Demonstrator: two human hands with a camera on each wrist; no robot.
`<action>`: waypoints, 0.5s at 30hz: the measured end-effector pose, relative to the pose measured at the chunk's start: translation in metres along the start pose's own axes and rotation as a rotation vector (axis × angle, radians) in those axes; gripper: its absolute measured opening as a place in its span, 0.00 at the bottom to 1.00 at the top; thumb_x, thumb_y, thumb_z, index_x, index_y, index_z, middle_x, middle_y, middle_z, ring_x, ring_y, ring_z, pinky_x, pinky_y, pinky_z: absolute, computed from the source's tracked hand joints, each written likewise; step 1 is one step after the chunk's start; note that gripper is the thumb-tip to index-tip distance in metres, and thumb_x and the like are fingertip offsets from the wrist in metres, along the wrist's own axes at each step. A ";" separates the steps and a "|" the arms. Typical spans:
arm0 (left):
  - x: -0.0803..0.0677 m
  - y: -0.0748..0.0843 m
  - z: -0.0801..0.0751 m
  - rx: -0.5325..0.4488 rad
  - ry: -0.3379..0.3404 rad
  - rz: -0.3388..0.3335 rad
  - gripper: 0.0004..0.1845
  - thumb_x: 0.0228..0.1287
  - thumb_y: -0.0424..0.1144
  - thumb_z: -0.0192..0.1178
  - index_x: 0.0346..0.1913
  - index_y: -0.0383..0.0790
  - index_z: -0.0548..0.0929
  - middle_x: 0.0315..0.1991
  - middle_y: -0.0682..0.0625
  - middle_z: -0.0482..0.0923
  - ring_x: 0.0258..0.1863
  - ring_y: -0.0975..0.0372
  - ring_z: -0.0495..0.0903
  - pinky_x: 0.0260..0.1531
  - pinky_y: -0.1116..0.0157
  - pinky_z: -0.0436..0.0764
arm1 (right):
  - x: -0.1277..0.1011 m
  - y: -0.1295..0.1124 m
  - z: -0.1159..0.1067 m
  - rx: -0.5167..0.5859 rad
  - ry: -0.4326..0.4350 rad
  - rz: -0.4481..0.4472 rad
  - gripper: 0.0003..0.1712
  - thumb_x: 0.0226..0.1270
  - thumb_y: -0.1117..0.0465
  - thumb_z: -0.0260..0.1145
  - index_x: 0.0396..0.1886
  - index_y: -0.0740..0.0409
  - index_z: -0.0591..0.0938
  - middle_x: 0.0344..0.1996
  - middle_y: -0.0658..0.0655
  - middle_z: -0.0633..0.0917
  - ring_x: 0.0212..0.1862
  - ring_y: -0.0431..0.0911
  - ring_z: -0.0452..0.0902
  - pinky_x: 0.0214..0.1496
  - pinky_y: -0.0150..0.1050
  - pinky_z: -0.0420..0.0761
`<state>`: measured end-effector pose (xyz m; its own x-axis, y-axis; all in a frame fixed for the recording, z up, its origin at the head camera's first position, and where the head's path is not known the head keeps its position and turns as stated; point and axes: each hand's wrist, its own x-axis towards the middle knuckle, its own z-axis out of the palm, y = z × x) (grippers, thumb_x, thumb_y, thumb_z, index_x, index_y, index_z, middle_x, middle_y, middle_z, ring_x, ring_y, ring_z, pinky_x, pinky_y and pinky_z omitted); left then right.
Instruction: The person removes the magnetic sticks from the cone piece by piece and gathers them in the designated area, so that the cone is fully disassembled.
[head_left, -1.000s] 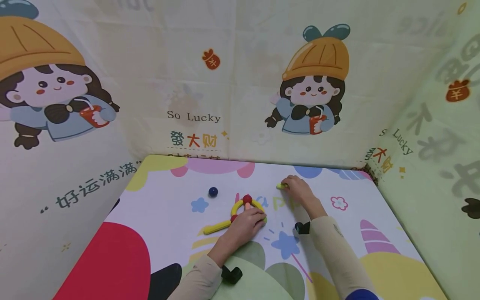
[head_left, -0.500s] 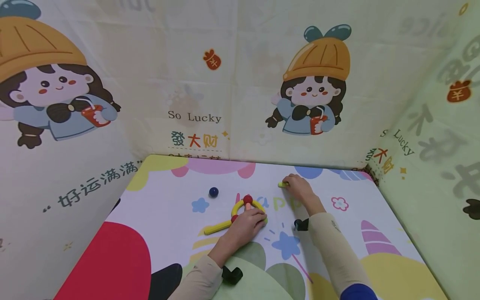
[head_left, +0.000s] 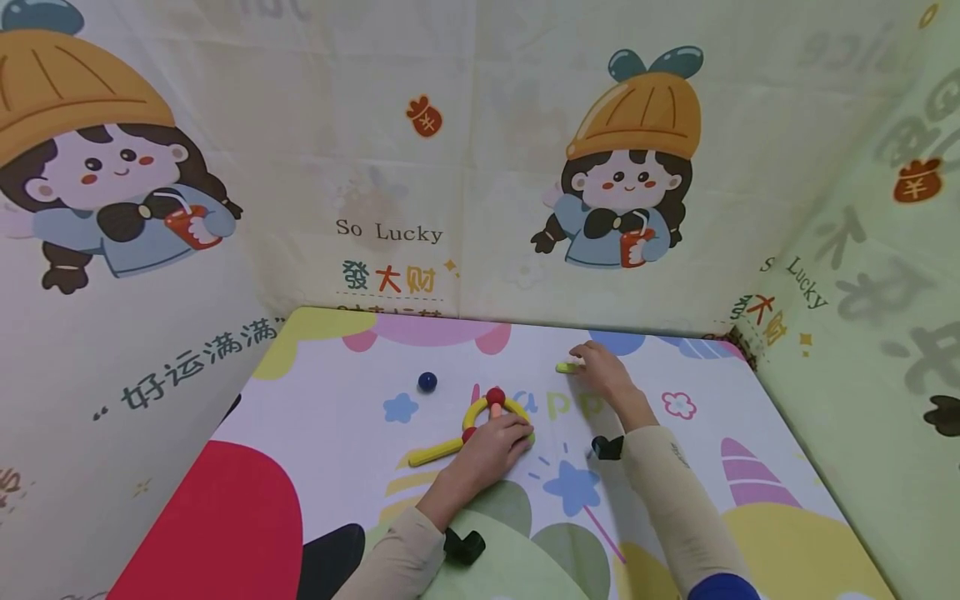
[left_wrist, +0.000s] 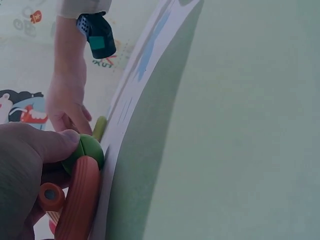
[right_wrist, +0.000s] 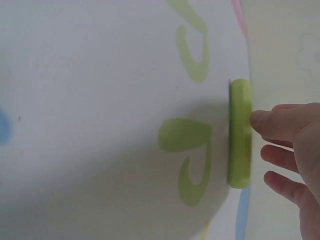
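Observation:
My left hand [head_left: 491, 452] lies over a figure of toy rods and balls on the table. In the left wrist view its thumb pinches a green ball [left_wrist: 89, 150], joined to a ribbed orange-red curved rod [left_wrist: 80, 200]. Yellow curved rods [head_left: 474, 410] and a red ball [head_left: 495, 397] arch beyond the fingers; a straight yellow rod [head_left: 435, 452] points left. My right hand [head_left: 606, 377] is at a light green rod [right_wrist: 240, 135] lying on the tabletop. One fingertip appears to touch its side, the other fingers spread apart. The left palm hides part of the figure.
A dark blue ball [head_left: 427, 382] stands left of the figure. The patterned table [head_left: 337, 400] ends at a printed cloth wall [head_left: 480, 283] just behind the light green rod. Black wrist devices [head_left: 465, 547] sit at both sleeves.
The right hand's fingers have loosened from the light green rod, which has shifted very slightly and now shows more of its length. The left hand and its figure look unchanged.

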<state>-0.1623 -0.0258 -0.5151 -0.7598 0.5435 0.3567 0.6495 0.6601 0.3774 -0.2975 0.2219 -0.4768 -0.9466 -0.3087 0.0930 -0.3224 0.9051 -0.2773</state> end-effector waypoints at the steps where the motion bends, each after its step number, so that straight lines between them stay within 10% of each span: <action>1: 0.000 0.000 0.000 0.002 0.000 0.001 0.17 0.70 0.43 0.63 0.57 0.42 0.85 0.53 0.52 0.84 0.55 0.62 0.82 0.60 0.65 0.80 | -0.001 -0.001 -0.001 0.007 0.013 -0.001 0.19 0.67 0.66 0.66 0.57 0.66 0.81 0.54 0.67 0.82 0.58 0.63 0.77 0.62 0.58 0.76; 15: 0.000 0.001 -0.007 -0.001 0.047 -0.038 0.18 0.72 0.45 0.59 0.59 0.42 0.83 0.56 0.51 0.83 0.57 0.62 0.81 0.60 0.63 0.80 | -0.013 -0.030 -0.001 0.091 0.135 -0.050 0.24 0.66 0.61 0.69 0.57 0.70 0.80 0.55 0.70 0.80 0.59 0.65 0.75 0.64 0.57 0.74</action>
<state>-0.1614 -0.0286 -0.5089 -0.7819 0.4927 0.3819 0.6199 0.6797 0.3920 -0.2756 0.1984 -0.4689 -0.9228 -0.3052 0.2351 -0.3737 0.8574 -0.3538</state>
